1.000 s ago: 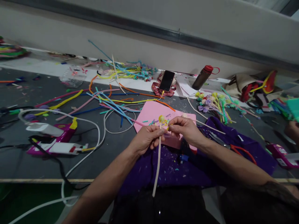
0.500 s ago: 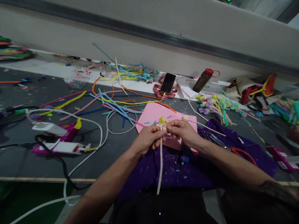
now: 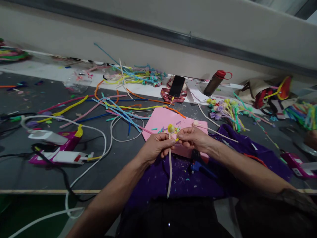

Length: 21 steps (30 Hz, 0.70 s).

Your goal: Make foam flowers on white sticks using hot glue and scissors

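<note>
Phone (image 3: 176, 86) beyond pink sheet (image 3: 160, 119)

Both hands meet over the near middle of the table (image 3: 37, 178), the left hand (image 3: 155, 148) just left of the right hand (image 3: 194, 138), with a foam sheet (image 3: 158, 120) lying right behind them and a cloth (image 3: 178, 180) spread under and in front of them. Off to the left sit two glue guns (image 3: 58, 147) among looping cables (image 3: 99, 145), and a scatter of pipe cleaners (image 3: 119, 109) lies behind those. At the back, a phone (image 3: 176, 86) leans by the wall with a bottle (image 3: 214, 82) to its right, a bunch of finished stems (image 3: 226, 110) lies in front of the bottle, and a bag (image 3: 264, 91) rests far right.
</note>
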Each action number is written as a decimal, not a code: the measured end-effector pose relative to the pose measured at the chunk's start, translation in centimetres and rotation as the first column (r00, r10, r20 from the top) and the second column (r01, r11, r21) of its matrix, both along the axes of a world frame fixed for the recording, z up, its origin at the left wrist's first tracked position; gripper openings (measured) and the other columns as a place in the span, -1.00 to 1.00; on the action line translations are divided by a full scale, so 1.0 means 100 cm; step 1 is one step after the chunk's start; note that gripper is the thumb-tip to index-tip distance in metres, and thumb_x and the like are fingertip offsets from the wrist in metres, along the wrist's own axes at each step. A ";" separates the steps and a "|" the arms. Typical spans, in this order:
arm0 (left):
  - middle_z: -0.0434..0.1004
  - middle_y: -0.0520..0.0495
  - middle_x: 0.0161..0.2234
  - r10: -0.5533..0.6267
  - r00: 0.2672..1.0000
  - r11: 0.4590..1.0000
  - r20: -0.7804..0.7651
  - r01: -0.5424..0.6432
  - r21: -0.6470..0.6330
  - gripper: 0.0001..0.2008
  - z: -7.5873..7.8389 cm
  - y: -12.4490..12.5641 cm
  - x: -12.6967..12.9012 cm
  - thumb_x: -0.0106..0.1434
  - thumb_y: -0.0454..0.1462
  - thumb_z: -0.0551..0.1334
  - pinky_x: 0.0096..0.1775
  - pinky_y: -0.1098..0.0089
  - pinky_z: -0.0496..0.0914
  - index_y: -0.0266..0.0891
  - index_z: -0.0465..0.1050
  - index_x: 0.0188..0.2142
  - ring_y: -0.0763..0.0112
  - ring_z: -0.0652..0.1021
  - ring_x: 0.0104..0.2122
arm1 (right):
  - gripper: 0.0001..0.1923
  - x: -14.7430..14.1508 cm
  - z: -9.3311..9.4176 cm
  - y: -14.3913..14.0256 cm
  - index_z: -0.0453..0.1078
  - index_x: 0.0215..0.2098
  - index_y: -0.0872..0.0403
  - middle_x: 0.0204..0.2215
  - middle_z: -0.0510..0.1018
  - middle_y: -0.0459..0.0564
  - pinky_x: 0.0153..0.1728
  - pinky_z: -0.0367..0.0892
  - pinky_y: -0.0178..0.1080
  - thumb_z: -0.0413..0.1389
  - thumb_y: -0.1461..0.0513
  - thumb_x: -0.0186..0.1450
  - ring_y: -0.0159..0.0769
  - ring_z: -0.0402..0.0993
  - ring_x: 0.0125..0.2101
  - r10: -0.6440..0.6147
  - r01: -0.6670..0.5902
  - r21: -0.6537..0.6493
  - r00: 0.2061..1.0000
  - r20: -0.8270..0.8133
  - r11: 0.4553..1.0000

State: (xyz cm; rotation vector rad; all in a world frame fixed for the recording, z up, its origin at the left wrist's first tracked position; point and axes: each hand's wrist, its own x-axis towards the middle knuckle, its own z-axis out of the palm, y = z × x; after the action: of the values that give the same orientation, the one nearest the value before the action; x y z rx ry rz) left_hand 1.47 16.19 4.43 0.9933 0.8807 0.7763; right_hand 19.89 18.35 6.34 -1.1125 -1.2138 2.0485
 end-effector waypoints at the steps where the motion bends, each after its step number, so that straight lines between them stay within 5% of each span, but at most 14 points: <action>1: 0.46 0.04 -0.60 0.004 1.000 1.000 -0.003 -0.004 0.001 -0.76 0.000 0.000 0.000 0.01 -0.18 0.30 -0.75 0.63 0.13 -0.34 0.38 -0.50 0.70 0.29 -0.77 | -0.77 0.000 0.000 0.000 0.35 -0.51 0.18 -0.62 0.44 -0.14 -0.79 -0.15 -0.47 0.23 0.17 0.05 -0.62 0.13 -0.76 0.004 -0.004 -0.004 1.000 -0.001 1.000; 8: 0.46 0.04 -0.59 -0.016 1.000 1.000 0.009 0.016 -0.023 -0.81 0.002 0.000 0.000 0.00 -0.22 0.31 -0.74 0.62 0.12 -0.33 0.40 -0.49 0.70 0.29 -0.77 | -0.77 -0.003 -0.004 -0.003 0.33 -0.48 0.18 -0.64 0.36 -0.20 -0.80 -0.13 -0.48 0.18 0.15 0.09 -0.65 0.04 -0.80 0.081 -0.083 -0.026 0.994 -0.071 0.996; 13: 0.40 0.07 -0.66 -0.036 0.998 0.997 0.055 0.040 -0.073 -0.81 0.002 0.001 0.001 0.05 -0.23 0.27 -0.76 0.62 0.04 -0.35 0.39 -0.53 0.74 0.21 -0.81 | -0.72 0.014 0.013 -0.010 0.37 -0.39 0.16 -0.52 0.46 -0.09 -0.75 0.03 -0.46 0.04 0.09 0.21 -0.54 0.27 -0.70 -0.055 -0.012 0.293 0.974 0.219 0.956; 17: 0.39 0.05 -0.68 -0.021 0.995 0.990 0.100 0.035 -0.138 -0.80 0.001 0.004 0.001 0.06 -0.23 0.26 -0.76 0.62 -0.04 -0.37 0.40 -0.55 0.76 0.17 -0.81 | -0.70 0.050 0.017 -0.047 0.38 -0.31 0.12 -0.54 0.46 -0.07 -0.59 0.21 -0.37 -0.05 0.08 0.28 -0.41 0.35 -0.59 -0.269 -0.110 0.580 0.806 0.527 0.807; 21: 0.45 0.01 -0.62 -0.030 0.996 0.985 0.078 0.043 -0.166 -0.83 0.001 0.003 0.003 0.02 -0.24 0.29 -0.72 0.63 0.04 -0.35 0.45 -0.48 0.72 0.26 -0.74 | -0.64 0.075 -0.006 -0.091 0.35 -0.16 0.10 -0.29 0.47 0.09 -0.26 0.30 -0.16 0.07 0.04 0.17 -0.17 0.40 -0.27 -0.410 -0.463 0.610 0.464 0.785 0.643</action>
State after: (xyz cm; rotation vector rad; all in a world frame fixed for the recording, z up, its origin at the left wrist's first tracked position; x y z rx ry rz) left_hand 1.74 16.45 4.50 0.8247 0.8455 0.6924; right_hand 27.42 9.22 5.71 -1.6961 -2.3100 0.4840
